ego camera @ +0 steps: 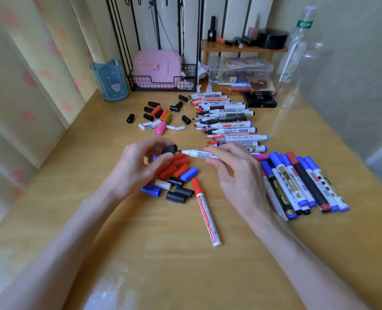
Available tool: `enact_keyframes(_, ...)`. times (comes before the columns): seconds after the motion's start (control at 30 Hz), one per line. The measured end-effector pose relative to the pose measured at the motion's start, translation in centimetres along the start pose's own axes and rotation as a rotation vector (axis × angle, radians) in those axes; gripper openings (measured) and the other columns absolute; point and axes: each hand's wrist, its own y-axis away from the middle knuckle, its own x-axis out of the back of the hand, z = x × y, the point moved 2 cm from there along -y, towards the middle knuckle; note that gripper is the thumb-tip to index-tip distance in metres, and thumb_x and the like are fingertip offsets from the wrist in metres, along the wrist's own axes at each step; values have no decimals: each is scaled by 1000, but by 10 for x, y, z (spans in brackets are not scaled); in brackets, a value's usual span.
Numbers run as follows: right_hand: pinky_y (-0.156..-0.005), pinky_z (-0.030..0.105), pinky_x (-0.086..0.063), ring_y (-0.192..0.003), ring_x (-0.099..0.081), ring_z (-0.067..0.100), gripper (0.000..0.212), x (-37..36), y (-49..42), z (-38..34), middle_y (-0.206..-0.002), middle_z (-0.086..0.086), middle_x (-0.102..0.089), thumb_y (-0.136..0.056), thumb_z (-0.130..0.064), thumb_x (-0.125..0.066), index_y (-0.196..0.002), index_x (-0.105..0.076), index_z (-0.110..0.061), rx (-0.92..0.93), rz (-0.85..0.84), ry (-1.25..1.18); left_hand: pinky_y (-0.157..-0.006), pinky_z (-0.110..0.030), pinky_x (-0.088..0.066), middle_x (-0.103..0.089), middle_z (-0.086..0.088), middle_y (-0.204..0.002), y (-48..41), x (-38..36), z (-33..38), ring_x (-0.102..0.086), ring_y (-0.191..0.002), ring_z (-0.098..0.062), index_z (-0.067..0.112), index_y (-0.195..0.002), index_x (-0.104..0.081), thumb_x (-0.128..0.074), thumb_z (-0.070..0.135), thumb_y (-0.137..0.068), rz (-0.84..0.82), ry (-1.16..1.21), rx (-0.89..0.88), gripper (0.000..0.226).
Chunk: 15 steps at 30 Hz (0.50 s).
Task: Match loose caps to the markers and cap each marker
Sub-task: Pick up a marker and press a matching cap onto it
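Forearms (78, 238) over table (163, 271) | left grip (136, 168) pinches black cap (169, 149) | right grip (234, 175) holds white marker (196, 153) | risk: a tilted cap may miss the nib and smear ink

**Colour rundown of my marker desk**

The table (140, 242) is honey-yellow wood grain. Loose bits: red caps (181, 162), a blue cap (189, 174), black caps (176, 197). The white marker (206, 212) has a red cap and label. The blue cup (111, 81) has a cat face, and the curtain (29, 74) is cream with pink hearts.
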Motion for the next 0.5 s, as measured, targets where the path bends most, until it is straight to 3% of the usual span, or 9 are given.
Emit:
enact_keyframes(0.13, -82, 43, -55, -95, -67, 23, 24, 3, 0, 2, -100, 1, -70, -94, -4, -73, -117, -77, -8, -21, 18, -16, -89, -34, -56, -76, 9, -115, 6, -3, 4, -73, -104, -17, 16, -117, -49, -57, 20, -106, 27, 116, 19, 14)
enact_keyframes(0.27, -81, 44, -55, -93, -67, 23, 25, 3, 0, 3, -98, 1, -70, -93, -3, -74, -117, -78, -9, -26, 23, -10, -73, -27, -48, -67, 6, -90, 6, -5, 3, -61, -79, -8, 17, -108, -63, -71, 24, -98, 79, 178, 77, 15)
enact_keyframes(0.37, -82, 43, -55, -93, -66, 22, 26, 3, 1, 3, -98, 0, -70, -92, -3, -76, -117, -78, -9, -23, 18, -14, -71, -22, -51, -71, 2, -89, 7, -7, 6, -63, -76, -11, 8, -109, -65, -72, 15, -96, 90, 418, 176, 16)
enact_keyframes(0.43, -83, 43, -56, -95, -66, 22, 26, 3, 1, 3, -99, 0, -71, -92, -4, -76, -118, -78, -9, -20, 12, -19, -70, -20, -53, -75, 3, -91, 8, -8, 7, -65, -73, -10, 6, -113, -65, -72, 12, -96, 53, 423, 190, 19)
enact_keyframes(0.5, -84, 43, -55, -96, -67, 22, 25, 2, 1, 4, -100, 0, -71, -92, -4, -75, -117, -78, -9, -19, 12, -25, -71, -27, -56, -74, 2, -89, 8, -9, 7, -65, -70, -15, 5, -116, -64, -73, 12, -95, 30, 425, 200, 23)
